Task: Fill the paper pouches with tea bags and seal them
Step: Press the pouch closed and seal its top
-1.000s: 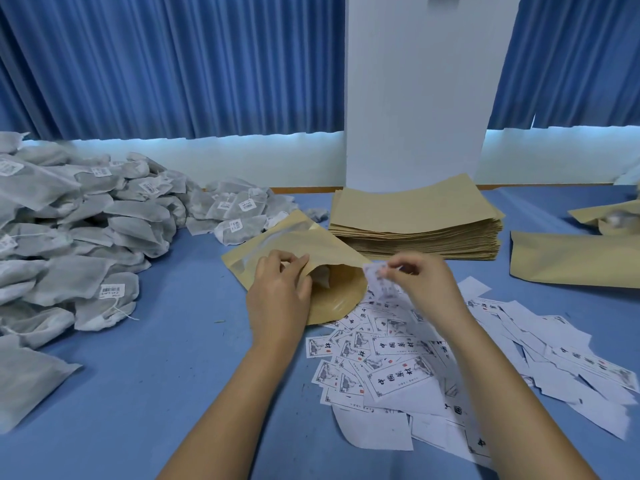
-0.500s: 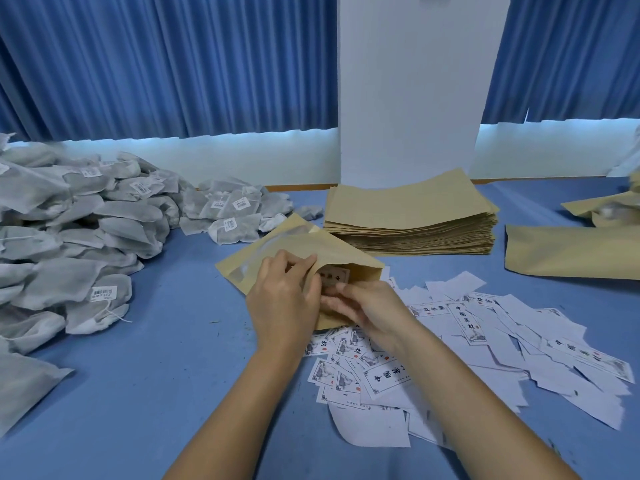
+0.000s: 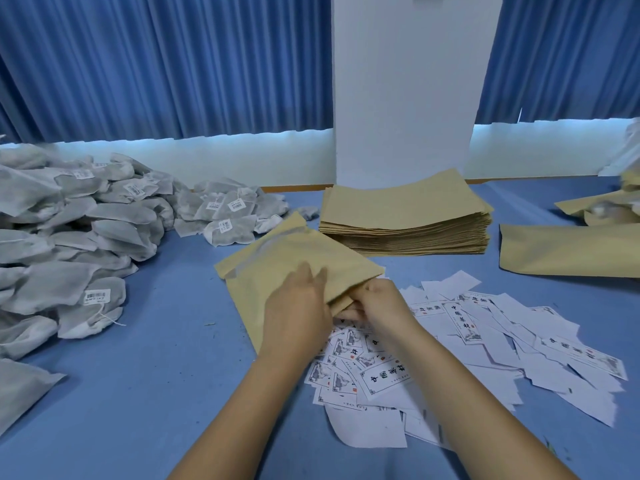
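Head view looks down on a blue bench (image 3: 156, 358) where one brown paper pouch (image 3: 277, 258) lies slantwise at the middle, its mouth turned toward the near right. The left hand (image 3: 298, 313) rests on top of the pouch near that mouth. Its fingers (image 3: 320, 277) are stretched fairly straight across the paper and smeared by motion blur, so its grip is apart and clamps nothing. The right hand (image 3: 384, 303) meets the pouch at its open end with the fingertips tucked under the upper sheet. They are hidden there, so it cannot be told whether that grip is apart or pinched on anything. The two hands are close together at the mouth. Grey tea bags (image 3: 69, 244) with barcode tags are heaped along the left edge of the bench, and a smaller heap (image 3: 228, 213) sits toward the far edge, just beyond the pouch's far corner. A neat stack of empty pouches (image 3: 405, 216) stands at the middle of the far edge, in front of a white pillar (image 3: 401, 81). White printed labels (image 3: 485, 348) are scattered over the near right part of the bench, some beneath the right wrist. Another flat pouch (image 3: 568, 252) lies by the right edge, and a bulging pouch (image 3: 602, 211) sits beyond it, partly cut off. Blue curtains (image 3: 156, 64) hang behind.
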